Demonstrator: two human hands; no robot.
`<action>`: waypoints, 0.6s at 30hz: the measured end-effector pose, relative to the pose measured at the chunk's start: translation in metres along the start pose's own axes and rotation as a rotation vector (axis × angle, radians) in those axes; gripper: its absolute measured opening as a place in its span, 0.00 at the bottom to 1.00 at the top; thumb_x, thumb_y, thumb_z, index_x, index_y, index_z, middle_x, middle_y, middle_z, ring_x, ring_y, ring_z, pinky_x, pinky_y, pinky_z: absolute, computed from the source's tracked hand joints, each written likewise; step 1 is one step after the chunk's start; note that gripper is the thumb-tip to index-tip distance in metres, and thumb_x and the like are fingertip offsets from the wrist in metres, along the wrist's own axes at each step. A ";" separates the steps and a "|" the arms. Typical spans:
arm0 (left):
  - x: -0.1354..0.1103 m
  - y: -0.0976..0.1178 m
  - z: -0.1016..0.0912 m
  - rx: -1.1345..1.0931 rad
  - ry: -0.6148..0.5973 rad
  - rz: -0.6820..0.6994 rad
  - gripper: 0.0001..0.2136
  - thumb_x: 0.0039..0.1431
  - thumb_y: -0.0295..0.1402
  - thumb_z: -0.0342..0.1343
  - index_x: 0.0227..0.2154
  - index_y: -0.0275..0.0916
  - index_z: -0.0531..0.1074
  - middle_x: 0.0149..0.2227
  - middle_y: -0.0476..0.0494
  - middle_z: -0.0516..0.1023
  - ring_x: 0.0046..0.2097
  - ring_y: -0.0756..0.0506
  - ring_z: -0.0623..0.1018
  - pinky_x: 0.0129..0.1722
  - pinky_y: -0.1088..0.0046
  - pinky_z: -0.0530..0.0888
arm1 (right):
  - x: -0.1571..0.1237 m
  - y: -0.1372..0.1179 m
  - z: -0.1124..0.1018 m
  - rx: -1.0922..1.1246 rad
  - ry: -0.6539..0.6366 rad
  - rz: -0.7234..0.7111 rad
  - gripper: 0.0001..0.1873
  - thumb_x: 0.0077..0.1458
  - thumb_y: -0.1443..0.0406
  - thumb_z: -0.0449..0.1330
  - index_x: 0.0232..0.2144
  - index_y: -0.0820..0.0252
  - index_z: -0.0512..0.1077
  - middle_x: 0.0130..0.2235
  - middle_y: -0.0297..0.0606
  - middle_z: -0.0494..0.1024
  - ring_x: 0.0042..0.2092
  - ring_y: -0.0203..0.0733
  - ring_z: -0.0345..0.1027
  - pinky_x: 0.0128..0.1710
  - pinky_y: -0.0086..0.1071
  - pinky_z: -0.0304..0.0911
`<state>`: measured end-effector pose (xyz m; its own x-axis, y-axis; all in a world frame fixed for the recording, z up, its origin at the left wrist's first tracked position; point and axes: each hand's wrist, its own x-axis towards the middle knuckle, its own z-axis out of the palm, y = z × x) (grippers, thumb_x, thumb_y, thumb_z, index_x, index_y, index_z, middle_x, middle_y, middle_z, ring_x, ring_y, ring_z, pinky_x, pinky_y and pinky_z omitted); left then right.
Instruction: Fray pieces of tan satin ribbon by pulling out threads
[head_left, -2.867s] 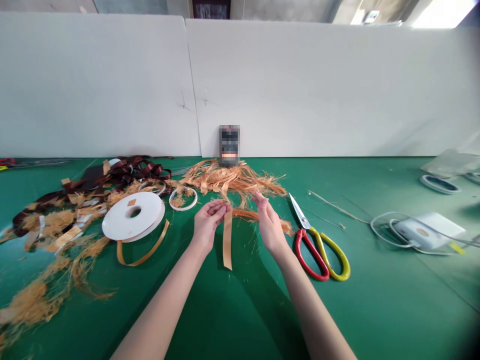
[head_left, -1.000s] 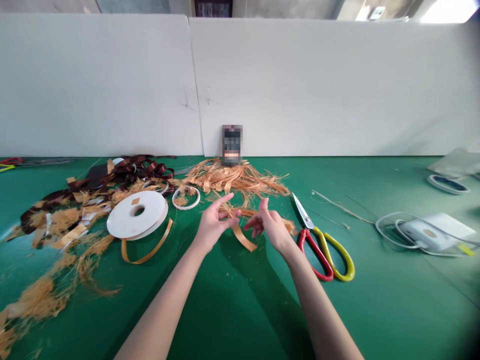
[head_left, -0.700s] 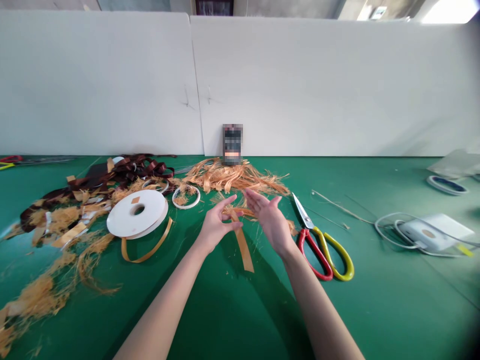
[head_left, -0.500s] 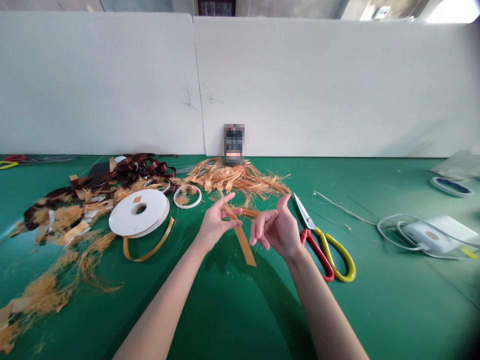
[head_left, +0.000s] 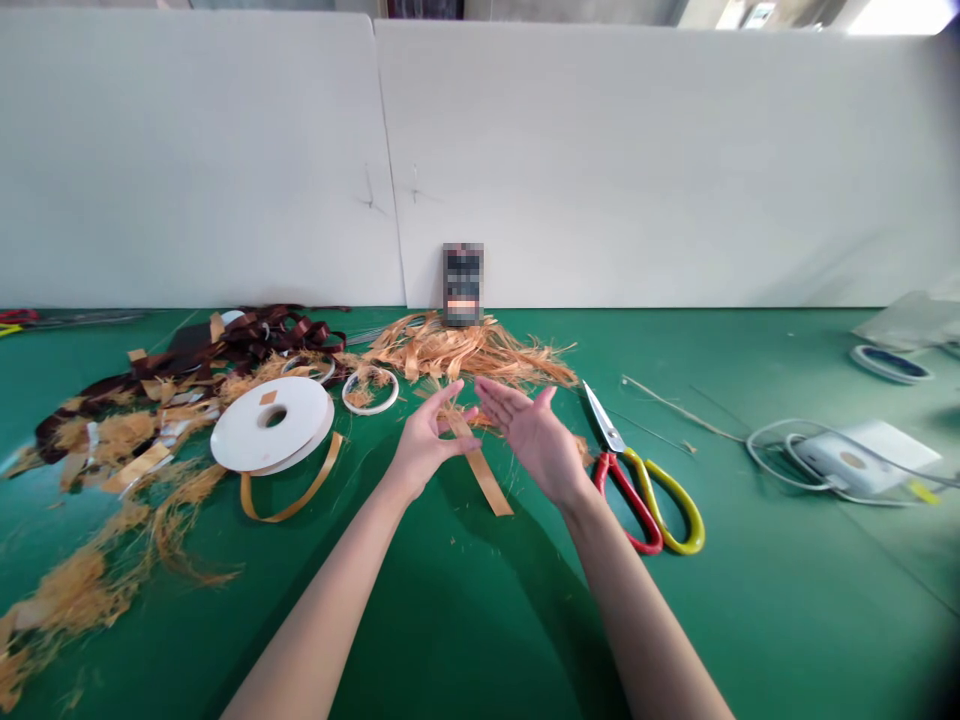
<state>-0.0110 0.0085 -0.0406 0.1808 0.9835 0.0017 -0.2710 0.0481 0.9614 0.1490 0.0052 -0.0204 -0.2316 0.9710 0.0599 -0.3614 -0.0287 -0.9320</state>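
Observation:
A short strip of tan ribbon [head_left: 489, 484] slants down and right from my left hand [head_left: 424, 446], held at the thumb and fingers. Its upper part is partly covered by those fingers and looks frayed. My right hand [head_left: 541, 442] is open beside it, palm up, fingers stretched toward the ribbon, holding nothing. Loose tan threads lie below and behind both hands. Just right of my right wrist are scissors [head_left: 616, 445] with one red and one yellow handle, blades pointing away.
A white ribbon spool [head_left: 244, 430] lies on the green table at left, near a white ring [head_left: 396, 392]. Frayed tan strands [head_left: 480, 350] and dark brown ribbon [head_left: 247, 345] are heaped behind. At right sits a white device [head_left: 874, 455] with a cable. White panels [head_left: 637, 170] stand behind.
My right hand has uncurled, its fingers now extended toward the left hand. The ribbon's lower end has shifted slightly away from me. The whole view has moved a little.

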 end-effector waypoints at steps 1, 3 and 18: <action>0.000 0.000 0.000 -0.004 0.009 0.005 0.37 0.36 0.24 0.69 0.54 0.47 0.68 0.64 0.41 0.59 0.55 0.36 0.72 0.46 0.60 0.76 | -0.002 -0.005 0.002 0.063 -0.088 0.039 0.43 0.54 0.37 0.33 0.42 0.58 0.77 0.49 0.44 0.77 0.51 0.45 0.70 0.55 0.40 0.59; 0.000 0.002 -0.001 -0.013 0.027 0.023 0.37 0.37 0.24 0.69 0.54 0.48 0.67 0.64 0.41 0.58 0.54 0.36 0.72 0.44 0.62 0.77 | -0.007 -0.013 0.002 0.064 -0.209 0.145 0.50 0.53 0.37 0.27 0.26 0.63 0.79 0.31 0.48 0.81 0.31 0.42 0.74 0.39 0.36 0.66; -0.003 0.004 0.004 -0.013 -0.006 0.019 0.41 0.35 0.22 0.69 0.56 0.51 0.65 0.66 0.42 0.54 0.51 0.37 0.75 0.41 0.66 0.78 | 0.005 0.019 -0.015 -0.410 0.399 -0.024 0.32 0.52 0.41 0.51 0.47 0.54 0.74 0.57 0.40 0.69 0.64 0.49 0.50 0.65 0.44 0.38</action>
<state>-0.0087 0.0045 -0.0353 0.1813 0.9832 0.0222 -0.2865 0.0312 0.9576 0.1548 0.0129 -0.0433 0.1601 0.9869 0.0174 0.0362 0.0118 -0.9993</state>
